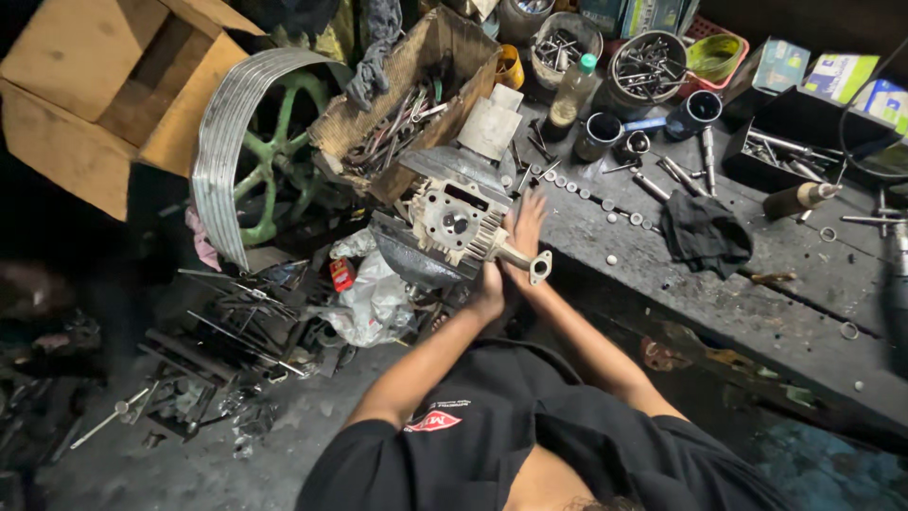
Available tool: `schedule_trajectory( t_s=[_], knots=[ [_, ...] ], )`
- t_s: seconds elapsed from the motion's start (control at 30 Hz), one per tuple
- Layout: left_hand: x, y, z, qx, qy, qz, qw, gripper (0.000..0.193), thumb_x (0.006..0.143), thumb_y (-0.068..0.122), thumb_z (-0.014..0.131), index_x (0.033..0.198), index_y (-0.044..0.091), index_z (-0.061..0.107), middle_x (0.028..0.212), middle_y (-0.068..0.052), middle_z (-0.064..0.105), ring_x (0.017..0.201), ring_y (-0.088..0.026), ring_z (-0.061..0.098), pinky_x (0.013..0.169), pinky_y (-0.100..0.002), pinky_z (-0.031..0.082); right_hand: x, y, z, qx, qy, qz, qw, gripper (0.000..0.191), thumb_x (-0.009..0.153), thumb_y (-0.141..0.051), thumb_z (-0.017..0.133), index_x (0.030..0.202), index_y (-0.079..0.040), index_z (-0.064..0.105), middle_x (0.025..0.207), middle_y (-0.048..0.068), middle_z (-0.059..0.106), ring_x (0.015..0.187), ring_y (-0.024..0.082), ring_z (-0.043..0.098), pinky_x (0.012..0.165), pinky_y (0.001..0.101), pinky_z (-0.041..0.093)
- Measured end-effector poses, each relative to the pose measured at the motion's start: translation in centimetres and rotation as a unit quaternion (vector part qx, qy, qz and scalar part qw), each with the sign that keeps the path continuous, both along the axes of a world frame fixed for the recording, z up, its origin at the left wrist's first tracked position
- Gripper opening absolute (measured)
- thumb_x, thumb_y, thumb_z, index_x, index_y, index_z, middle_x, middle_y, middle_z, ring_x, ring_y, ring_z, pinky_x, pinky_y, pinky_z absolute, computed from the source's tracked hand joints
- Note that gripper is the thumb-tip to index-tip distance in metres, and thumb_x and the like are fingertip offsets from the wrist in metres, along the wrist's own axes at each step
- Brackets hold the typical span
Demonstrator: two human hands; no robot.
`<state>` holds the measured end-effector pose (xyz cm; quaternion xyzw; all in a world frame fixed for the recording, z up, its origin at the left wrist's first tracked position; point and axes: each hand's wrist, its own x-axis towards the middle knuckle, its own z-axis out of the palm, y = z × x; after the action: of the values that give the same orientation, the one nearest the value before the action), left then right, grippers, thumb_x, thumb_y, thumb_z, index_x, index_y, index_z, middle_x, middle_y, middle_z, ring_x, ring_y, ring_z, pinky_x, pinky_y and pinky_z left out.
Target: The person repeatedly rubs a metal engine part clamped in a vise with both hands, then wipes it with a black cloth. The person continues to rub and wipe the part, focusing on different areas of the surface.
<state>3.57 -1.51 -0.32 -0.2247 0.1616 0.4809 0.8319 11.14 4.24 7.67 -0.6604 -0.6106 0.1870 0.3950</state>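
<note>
Far left you have 1 brown cardboard box (104, 85), open, and next to it 1 curved silver metal rim on a green spoked wheel (248, 142). Then 1 worn cardboard tray (416, 90) full of thin metal tools.

The grey finned metal engine part (452, 222) sits at the left edge of the dark wooden workbench (757, 303), partly hanging off, w/ its pale pipe stub (530, 263) poking toward you. Your left hand (490, 289) is under the pipe stub, curled against the engine's low side; I can't tell if it grips. Your right hand (526, 225) lies flat, fingers spread, pressed on the engine's right side, not closed on it.

Risks, I think: the engine looks heavy & only half on the bench, so it could tip off the edge if a hand slips. The sharp fins could nick your fingers.

Further right on the bench: about 10 small pale washers (605, 210), 1 clear plastic bottle w/ a green cap (573, 91), 2 round tubs of bolts (647, 64), 2 dark cups (696, 112), 1 black rag (705, 232), 1 wooden-handled tool (799, 197).
</note>
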Motion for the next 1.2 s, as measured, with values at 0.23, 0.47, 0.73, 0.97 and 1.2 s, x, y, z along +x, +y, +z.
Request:
schedule_trajectory(
  t_s=[0.23,0.47,0.73,0.97,1.2],
  knots=[
    [-2.8,1.9,-0.1,-0.369,-0.437,0.092,0.815,0.062,0.104,0.038,0.043,0.153,0.001,0.036,0.156,-0.012,0.039,0.142,-0.027,0.04,0.116,-0.042,0.036,-1.8,-0.6,-0.9,-0.069,-0.004,-0.044,0.997,0.064,0.111,-0.035,0.032,0.163,0.0,0.02,0.171,0.029,0.003,0.158,0.046,-0.003,0.127,0.0563,0.002],
    [0.1,0.4,0.4,0.114,0.044,-0.045,0.991,0.063,0.11,0.043,0.032,0.157,0.001,0.035,0.157,-0.011,0.041,0.145,-0.022,0.036,0.122,-0.034,0.027,0.8,0.2,0.3,-0.023,0.002,-0.051,0.998,0.064,0.112,-0.039,0.034,0.164,-0.004,0.02,0.174,0.023,0.004,0.162,0.042,-0.003,0.129,0.0571,-0.002],
    [-0.7,1.6,0.5,0.156,0.026,-0.024,0.987,0.061,0.113,0.039,0.035,0.159,-0.001,0.034,0.155,-0.013,0.044,0.14,-0.026,0.04,0.117,-0.038,0.034,-2.0,-0.5,-0.4,-0.039,0.057,-0.055,0.996,0.069,0.108,-0.036,0.041,0.164,-0.004,0.017,0.172,0.027,0.006,0.159,0.045,0.0,0.127,0.0561,0.003],
    [-0.1,0.5,0.4,0.232,0.239,-0.05,0.942,0.06,0.11,0.038,0.037,0.158,0.001,0.035,0.156,-0.013,0.044,0.141,-0.026,0.04,0.116,-0.038,0.033,0.1,-0.1,0.7,-0.008,0.014,-0.016,1.0,0.072,0.108,-0.036,0.047,0.165,-0.006,0.014,0.172,0.028,0.004,0.16,0.046,-0.001,0.127,0.0594,0.001],
    [-1.5,1.8,-0.2,0.355,0.493,-0.056,0.792,0.056,0.111,0.033,0.037,0.158,0.002,0.036,0.161,-0.01,0.04,0.148,-0.023,0.035,0.123,-0.035,0.027,-1.5,-0.4,0.6,-0.131,0.051,-0.011,0.99,0.074,0.106,-0.034,0.043,0.165,-0.006,0.01,0.17,0.028,0.0,0.157,0.048,-0.005,0.123,0.0613,0.002]
  ],
)
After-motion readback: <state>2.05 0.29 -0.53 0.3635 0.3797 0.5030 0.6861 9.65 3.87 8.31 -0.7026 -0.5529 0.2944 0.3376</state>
